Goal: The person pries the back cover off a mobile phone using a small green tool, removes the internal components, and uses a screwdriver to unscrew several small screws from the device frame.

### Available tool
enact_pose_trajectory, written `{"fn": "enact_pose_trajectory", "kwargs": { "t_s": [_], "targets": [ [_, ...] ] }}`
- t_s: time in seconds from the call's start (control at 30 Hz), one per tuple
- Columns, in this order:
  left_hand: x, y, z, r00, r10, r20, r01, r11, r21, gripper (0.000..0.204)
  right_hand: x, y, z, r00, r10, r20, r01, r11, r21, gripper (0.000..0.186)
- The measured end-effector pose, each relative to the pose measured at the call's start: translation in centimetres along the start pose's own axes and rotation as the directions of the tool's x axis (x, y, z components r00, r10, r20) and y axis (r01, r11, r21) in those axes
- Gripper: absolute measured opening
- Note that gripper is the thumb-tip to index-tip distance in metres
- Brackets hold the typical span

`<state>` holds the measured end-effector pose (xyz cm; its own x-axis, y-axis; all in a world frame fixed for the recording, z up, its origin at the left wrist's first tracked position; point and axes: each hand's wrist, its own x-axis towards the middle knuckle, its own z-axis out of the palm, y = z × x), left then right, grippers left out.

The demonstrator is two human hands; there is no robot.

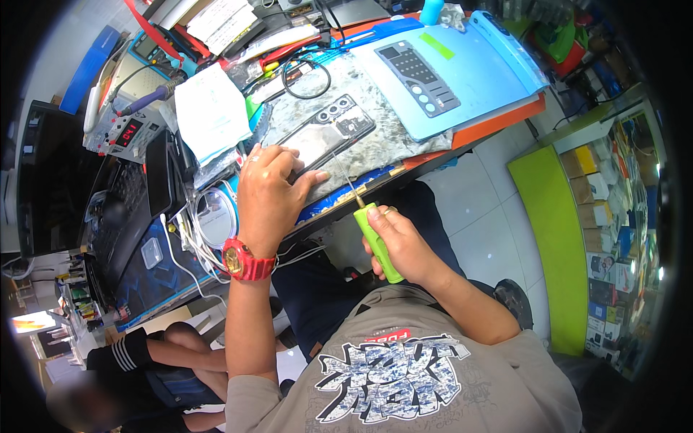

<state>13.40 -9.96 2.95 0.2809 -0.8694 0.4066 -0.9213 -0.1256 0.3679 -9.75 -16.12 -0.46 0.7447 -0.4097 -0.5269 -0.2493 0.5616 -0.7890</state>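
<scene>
Phone (316,143), its silvery back uppermost, lies under the left hand (274,177) and ahead and to the left of the right hand (390,242). The right hand is closed around the green handle (379,245) of a slim tool, whose thin metal shaft (349,175) reaches forward and left to the phone's near long edge — whether the tip touches, I cannot tell. The left hand is the nearer one: its fingers curl over the phone's near end, thumb spread apart on the close side, more steadying than gripping, it seems.

From that hold, the phone's long axis runs away and to the right, its camera end farthest off, so the shaft meets it crosswise.

Beneath the phone is a mottled grey mat (393,137). Beyond the grip to the right sits a light blue pad (487,90); left of the left hand, white paper (211,112) and a dark handset (164,177).
</scene>
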Motion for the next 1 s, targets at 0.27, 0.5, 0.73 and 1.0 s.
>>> {"fn": "enact_pose_trajectory", "kwargs": {
  "t_s": [0.27,0.5,0.73,1.0],
  "targets": [
    [-0.6,0.5,-0.4,0.995,0.092,0.027,-0.093,0.995,0.03,0.02,-1.9,-0.6,-0.4,0.993,-0.114,-0.009,0.108,0.961,-0.255,0.04],
    [-1.3,0.1,-0.1,0.998,0.055,0.033,-0.053,0.997,-0.058,0.018,-1.0,0.7,0.4,0.997,-0.075,-0.015,0.068,0.96,-0.273,0.046],
    [-1.0,0.6,-0.3,0.997,0.066,0.033,-0.064,0.996,-0.06,0.018,-1.0,1.0,0.5,0.998,-0.056,-0.014,0.052,0.976,-0.211,0.046],
    [-1.0,1.2,-0.5,0.999,0.034,0.024,-0.034,0.999,-0.017,0.019,-1.2,0.8,0.3,0.999,-0.035,-0.006,0.033,0.976,-0.216,0.044]
  ]
}}
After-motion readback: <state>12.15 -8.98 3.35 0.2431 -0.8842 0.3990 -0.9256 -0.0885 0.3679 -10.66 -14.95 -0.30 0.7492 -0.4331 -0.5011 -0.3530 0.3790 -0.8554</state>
